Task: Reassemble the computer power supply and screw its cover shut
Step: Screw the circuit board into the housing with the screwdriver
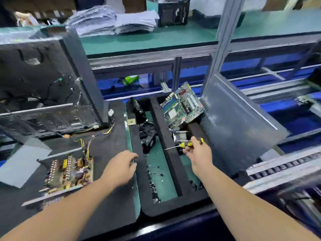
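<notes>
No text, brand, number or sign can be read anywhere. The green circuit board [182, 106] propped in the foam tray carries printing that is too small and blurred to make out. The open power supply [68, 173] on the surface may bear markings on its parts, but motion blur hides them. The paper stacks [112, 20] on the far shelf show no legible lines.
</notes>
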